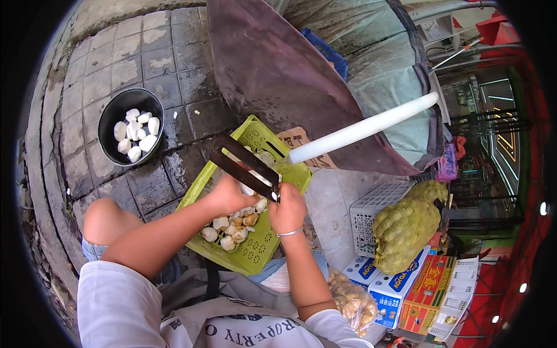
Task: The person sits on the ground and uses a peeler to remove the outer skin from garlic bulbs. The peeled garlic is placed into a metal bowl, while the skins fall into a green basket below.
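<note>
My right hand (287, 209), with a bangle at the wrist, grips the near end of a dark slotted tool (243, 167) made of two parallel bars. Just under it, my left hand (233, 198) holds a white piece (247, 189), partly hidden by fingers and tool. Both hands are over a lime-green plastic basket (256, 261) tilted before my knees. Brown-and-white round tubers (233, 232), which look like jicama, lie in it with peelings. At far left, a black bucket (104, 143) contains several peeled white pieces (148, 142).
A long white tube (365, 130) slants over the basket's right side. Behind it hangs a purple tarpaulin (283, 74). At right are a grey crate (361, 217), a yellow-green mesh sack (404, 226), printed cartons (391, 291) and a plastic bag of brown produce (350, 300). Paving tiles (161, 82) look wet.
</note>
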Tool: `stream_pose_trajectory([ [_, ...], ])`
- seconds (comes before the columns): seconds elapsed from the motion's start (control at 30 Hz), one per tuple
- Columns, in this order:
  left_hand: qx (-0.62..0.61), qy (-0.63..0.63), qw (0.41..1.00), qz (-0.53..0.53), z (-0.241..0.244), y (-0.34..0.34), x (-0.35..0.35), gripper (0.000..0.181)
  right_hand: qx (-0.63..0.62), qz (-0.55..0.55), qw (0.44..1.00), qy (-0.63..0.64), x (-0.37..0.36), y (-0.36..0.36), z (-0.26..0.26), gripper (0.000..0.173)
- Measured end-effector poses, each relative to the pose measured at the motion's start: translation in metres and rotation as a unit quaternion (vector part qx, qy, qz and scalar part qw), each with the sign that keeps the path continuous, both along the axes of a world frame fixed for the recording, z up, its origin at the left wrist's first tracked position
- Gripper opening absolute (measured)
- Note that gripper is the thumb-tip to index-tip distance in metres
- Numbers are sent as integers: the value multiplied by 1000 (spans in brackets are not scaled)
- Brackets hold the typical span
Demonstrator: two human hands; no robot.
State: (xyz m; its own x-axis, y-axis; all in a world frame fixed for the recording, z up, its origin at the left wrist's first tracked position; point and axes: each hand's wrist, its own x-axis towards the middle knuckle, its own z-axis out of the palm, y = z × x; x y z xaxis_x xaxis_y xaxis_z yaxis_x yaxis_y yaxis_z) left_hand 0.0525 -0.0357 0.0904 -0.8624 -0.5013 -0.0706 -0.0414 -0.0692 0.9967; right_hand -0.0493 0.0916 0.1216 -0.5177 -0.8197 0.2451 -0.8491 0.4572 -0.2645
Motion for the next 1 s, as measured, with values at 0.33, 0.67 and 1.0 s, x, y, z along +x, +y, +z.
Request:
stream_pose_trajectory([
  [0.33, -26, 60, 992, 108, 2, 12, -1, 36, 86, -32, 994, 65, -6, -5, -4, 26],
  [0.67, -89, 24, 990, 107, -10, 15, -3, 46, 20, -21, 1000, 10, -9, -1, 7, 22],
  [1.0, -54, 38, 994, 85, 17, 22, 6, 36, 95, -122, 986, 60, -33, 11, -6, 26],
])
